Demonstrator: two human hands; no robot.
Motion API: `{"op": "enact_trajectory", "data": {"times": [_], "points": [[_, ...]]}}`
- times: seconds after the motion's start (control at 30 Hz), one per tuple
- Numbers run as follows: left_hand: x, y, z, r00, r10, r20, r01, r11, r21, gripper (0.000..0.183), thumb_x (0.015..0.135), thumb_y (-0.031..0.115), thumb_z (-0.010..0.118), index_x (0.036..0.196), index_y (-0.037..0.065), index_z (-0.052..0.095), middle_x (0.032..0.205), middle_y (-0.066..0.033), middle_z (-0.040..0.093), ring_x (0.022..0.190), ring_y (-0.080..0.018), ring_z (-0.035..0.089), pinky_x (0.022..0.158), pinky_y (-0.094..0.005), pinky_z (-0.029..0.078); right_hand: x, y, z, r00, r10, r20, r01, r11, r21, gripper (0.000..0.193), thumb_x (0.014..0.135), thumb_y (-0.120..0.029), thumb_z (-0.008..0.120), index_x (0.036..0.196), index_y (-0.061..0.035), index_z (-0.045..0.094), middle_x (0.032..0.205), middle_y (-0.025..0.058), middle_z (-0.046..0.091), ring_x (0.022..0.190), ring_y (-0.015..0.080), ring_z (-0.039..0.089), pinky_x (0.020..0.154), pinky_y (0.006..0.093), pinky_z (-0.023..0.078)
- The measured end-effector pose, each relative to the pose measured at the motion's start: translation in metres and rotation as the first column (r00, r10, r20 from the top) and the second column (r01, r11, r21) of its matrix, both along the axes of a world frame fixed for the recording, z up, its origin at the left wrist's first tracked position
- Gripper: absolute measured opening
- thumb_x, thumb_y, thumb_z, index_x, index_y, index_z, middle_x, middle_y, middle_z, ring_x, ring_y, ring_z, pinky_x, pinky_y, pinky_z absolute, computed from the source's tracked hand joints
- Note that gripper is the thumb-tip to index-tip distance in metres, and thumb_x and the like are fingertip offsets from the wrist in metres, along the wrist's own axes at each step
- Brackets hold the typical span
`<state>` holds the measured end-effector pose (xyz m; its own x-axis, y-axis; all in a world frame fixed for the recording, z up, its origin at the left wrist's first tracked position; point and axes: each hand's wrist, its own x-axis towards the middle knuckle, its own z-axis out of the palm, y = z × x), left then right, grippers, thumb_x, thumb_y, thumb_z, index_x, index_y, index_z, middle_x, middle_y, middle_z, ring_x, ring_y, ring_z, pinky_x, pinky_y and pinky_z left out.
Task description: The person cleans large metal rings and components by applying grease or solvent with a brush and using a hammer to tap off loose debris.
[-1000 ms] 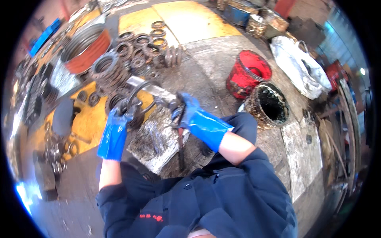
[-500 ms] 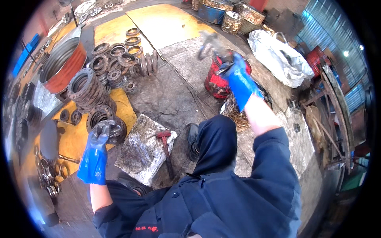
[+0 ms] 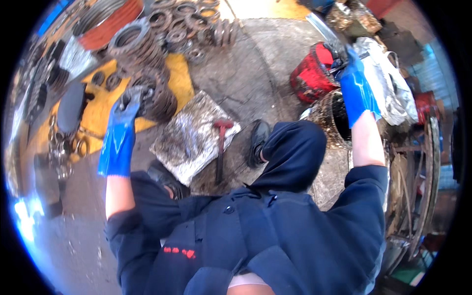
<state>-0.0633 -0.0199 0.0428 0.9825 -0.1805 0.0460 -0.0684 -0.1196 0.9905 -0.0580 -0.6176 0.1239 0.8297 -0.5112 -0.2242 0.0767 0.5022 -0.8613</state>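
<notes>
My right hand, in a long blue glove, is closed around a grey metal tool with a long flat bar. The tool is blurred, so its kind does not show. Hand and tool are over the right side of a red bucket. My left hand, also gloved in blue with grime on its fingers, is at the near left side of a stack of rusty metal flanges. Its fingers are curled; whatever is in them, if anything, is hidden.
A red-headed hammer lies on a stained, silvery sheet between my feet. A blackened drum stands near my right knee. More rings, an orange-red drum and a white sack lie farther off.
The view has shifted, so the surroundings sit higher and farther right. My right hand has moved right with the metal tool, whose bar now points up-left. The left hand stays beside the flange stack.
</notes>
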Motion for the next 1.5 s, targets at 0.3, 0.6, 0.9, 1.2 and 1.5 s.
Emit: {"op": "enact_trajectory", "data": {"times": [0.3, 0.6, 0.9, 1.2, 1.5], "points": [[-0.003, 0.028, -0.009, 0.967, 0.239, -0.083, -0.225, 0.962, 0.158, 0.034, 0.097, 0.033, 0.063, 0.121, 0.008, 0.066, 0.109, -0.0013, 0.072, 0.097, -0.0101, 0.065, 0.075, -0.0252, 0.050, -0.007, 0.210, -0.077, 0.752, 0.444, -0.487, -0.653, 0.402, -0.642, 0.034, 0.096, -0.030, 0.057, 0.110, -0.0011, 0.069, 0.094, 0.0089, 0.069, 0.085, 0.0192, 0.064, 0.073, 0.0309, 0.049], [0.014, 0.049, -0.038, 0.983, 0.186, -0.001, -0.173, 0.914, 0.368, 0.026, 0.095, 0.018, 0.064, 0.120, 0.011, 0.067, 0.103, 0.0003, 0.072, 0.092, -0.0073, 0.064, 0.073, -0.0213, 0.049, -0.035, 0.285, -0.313, 0.663, 0.090, -0.743, -0.748, 0.035, -0.663, 0.044, 0.093, -0.035, 0.058, 0.121, -0.0014, 0.062, 0.111, 0.0278, 0.067, 0.103, 0.0466, 0.064, 0.087, 0.0491, 0.053], [0.001, 0.015, -0.012, 0.944, 0.210, 0.255, -0.295, 0.883, 0.366, 0.035, 0.082, 0.027, 0.066, 0.107, 0.002, 0.068, 0.099, -0.0239, 0.069, 0.092, -0.0384, 0.068, 0.080, -0.0437, 0.053, -0.111, 0.325, -0.389, 0.401, -0.015, -0.916, -0.723, -0.619, -0.307, 0.044, 0.098, -0.031, 0.045, 0.138, -0.0114, 0.051, 0.122, 0.0185, 0.066, 0.102, 0.0376, 0.069, 0.077, 0.0540, 0.056], [-0.018, 0.025, 0.004, 0.970, 0.190, 0.149, -0.233, 0.895, 0.381, 0.047, 0.085, 0.035, 0.065, 0.113, -0.002, 0.064, 0.105, -0.0244, 0.068, 0.102, -0.0379, 0.065, 0.087, -0.0421, 0.051, -0.096, 0.338, -0.405, 0.157, 0.018, -0.987, -0.587, -0.803, -0.108, 0.039, 0.090, -0.025, 0.055, 0.121, -0.0047, 0.064, 0.120, 0.0189, 0.067, 0.110, 0.0373, 0.065, 0.087, 0.0498, 0.054], [0.002, 0.010, -0.013, 0.947, 0.176, 0.270, -0.278, 0.869, 0.409, 0.041, 0.084, 0.031, 0.065, 0.110, 0.000, 0.067, 0.103, -0.0242, 0.069, 0.099, -0.0378, 0.067, 0.086, -0.0425, 0.052, 0.009, 0.331, -0.332, 0.417, 0.455, -0.787, -0.738, -0.336, -0.585, 0.044, 0.091, -0.042, 0.052, 0.095, -0.0037, 0.073, 0.097, 0.0215, 0.071, 0.087, 0.0419, 0.068, 0.079, 0.0500, 0.055]]}}
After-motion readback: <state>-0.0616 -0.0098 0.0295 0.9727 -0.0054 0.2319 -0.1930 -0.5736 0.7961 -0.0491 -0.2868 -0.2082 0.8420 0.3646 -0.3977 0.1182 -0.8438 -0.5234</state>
